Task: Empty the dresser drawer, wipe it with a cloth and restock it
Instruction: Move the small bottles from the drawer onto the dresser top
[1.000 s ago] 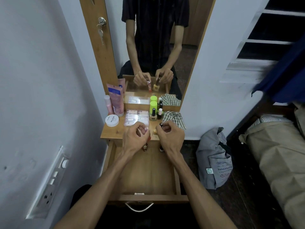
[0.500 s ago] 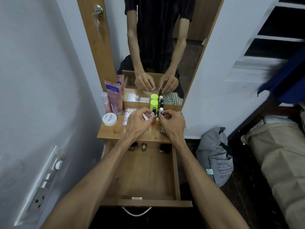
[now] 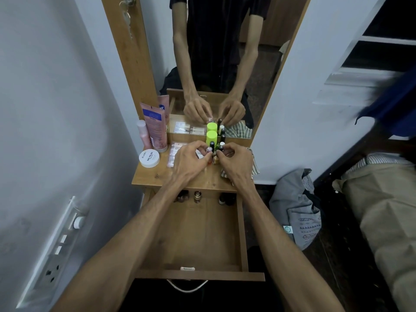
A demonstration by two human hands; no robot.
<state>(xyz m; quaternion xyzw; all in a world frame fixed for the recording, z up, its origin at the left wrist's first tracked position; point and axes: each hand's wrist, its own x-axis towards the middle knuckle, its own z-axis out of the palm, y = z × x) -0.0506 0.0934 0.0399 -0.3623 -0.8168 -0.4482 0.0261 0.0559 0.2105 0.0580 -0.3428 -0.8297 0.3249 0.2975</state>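
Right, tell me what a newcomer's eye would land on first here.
The neon-green capped bottle at the wooden dresser top's back, against the mirror. Just before it, the left hand and right hand pinch small nail-polish bottles. Below, the open wooden drawer gapes almost bare.

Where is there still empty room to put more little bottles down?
The dresser top is bare along its front left edge, in front of the white jar. The middle and back are crowded with bottles, tubes and the striped cloth. Most of the drawer floor is bare; a few bottles stand at its back.
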